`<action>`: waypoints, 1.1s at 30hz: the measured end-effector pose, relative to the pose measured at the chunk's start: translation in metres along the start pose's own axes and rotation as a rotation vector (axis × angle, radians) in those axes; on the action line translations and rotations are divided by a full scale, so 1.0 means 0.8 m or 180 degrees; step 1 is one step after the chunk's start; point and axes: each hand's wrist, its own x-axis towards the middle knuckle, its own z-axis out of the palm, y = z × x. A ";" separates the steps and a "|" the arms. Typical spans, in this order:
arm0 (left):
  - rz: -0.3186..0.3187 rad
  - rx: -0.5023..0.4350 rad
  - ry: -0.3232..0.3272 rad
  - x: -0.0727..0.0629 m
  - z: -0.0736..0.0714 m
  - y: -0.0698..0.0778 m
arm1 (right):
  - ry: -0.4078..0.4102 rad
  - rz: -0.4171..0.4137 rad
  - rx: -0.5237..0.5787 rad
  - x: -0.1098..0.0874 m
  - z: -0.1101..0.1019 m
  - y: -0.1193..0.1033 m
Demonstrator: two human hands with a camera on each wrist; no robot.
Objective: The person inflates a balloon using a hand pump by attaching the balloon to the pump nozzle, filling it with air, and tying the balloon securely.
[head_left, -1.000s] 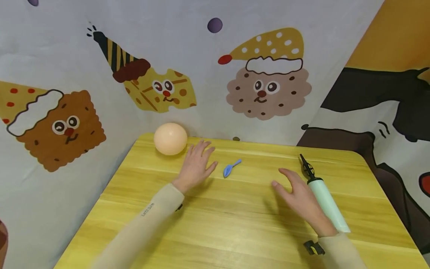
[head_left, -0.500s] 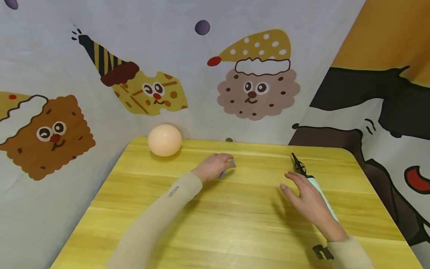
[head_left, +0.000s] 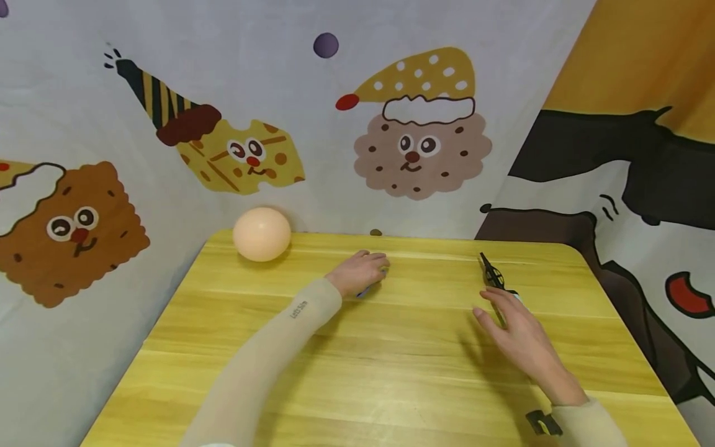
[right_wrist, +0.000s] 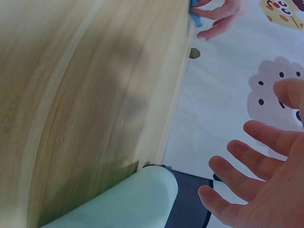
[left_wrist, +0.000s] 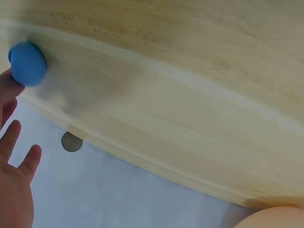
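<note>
In the head view my left hand is over a small blue uninflated balloon toward the back of the table and covers most of it. The left wrist view shows the wide end of this blue balloon between thumb and finger. My right hand hovers with spread fingers over a balloon pump, holding nothing. Much of the pump's pale green barrel is hidden by that hand in the head view.
An inflated peach balloon sits at the table's back left corner. Behind the wooden table hangs a white cloth printed with cartoon figures.
My left hand has moved right, away from the peach balloon, and has taken hold of the blue balloon. My right hand stays relaxed and has shifted slightly over the pump.
</note>
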 end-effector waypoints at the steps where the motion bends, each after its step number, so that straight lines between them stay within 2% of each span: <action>1: -0.0014 0.0004 -0.0015 -0.001 -0.001 -0.001 | 0.0016 -0.0009 -0.0005 -0.001 -0.001 0.001; 4: -0.0095 -0.0153 0.0100 -0.009 -0.004 -0.006 | 0.0075 -0.0053 -0.0010 -0.001 -0.004 0.004; 6: -0.0185 -0.0334 0.0312 -0.017 -0.003 -0.010 | 0.0110 -0.0080 -0.0002 -0.001 -0.005 0.005; 9: -0.0412 -0.0834 0.0698 -0.029 0.000 -0.015 | 0.0160 -0.0112 0.0024 -0.001 -0.005 0.007; 12: -0.0866 -0.1650 0.0923 -0.041 0.003 -0.015 | 0.0185 -0.0125 0.0035 -0.001 -0.007 0.009; 16: -0.1645 -0.2872 0.1230 -0.053 0.003 -0.005 | 0.0174 -0.0110 0.0040 -0.001 -0.008 0.012; 19: -0.2025 -0.3800 0.1519 -0.060 0.002 0.003 | 0.0157 -0.0081 0.0035 -0.001 -0.009 0.012; 24: -0.2343 -0.5365 0.1976 -0.072 -0.004 0.016 | 0.0149 -0.0010 0.0032 0.000 -0.013 0.013; 27: -0.2534 -0.6160 0.2248 -0.078 -0.010 0.026 | 0.0202 0.0034 -0.0018 0.002 -0.016 0.017; 30: -0.2674 -0.6733 0.2469 -0.083 -0.016 0.034 | 0.0211 0.0127 -0.0128 0.003 -0.019 0.023; 33: -0.2717 -0.7217 0.2633 -0.088 -0.021 0.042 | 0.0158 0.0248 -0.0280 0.003 -0.021 0.033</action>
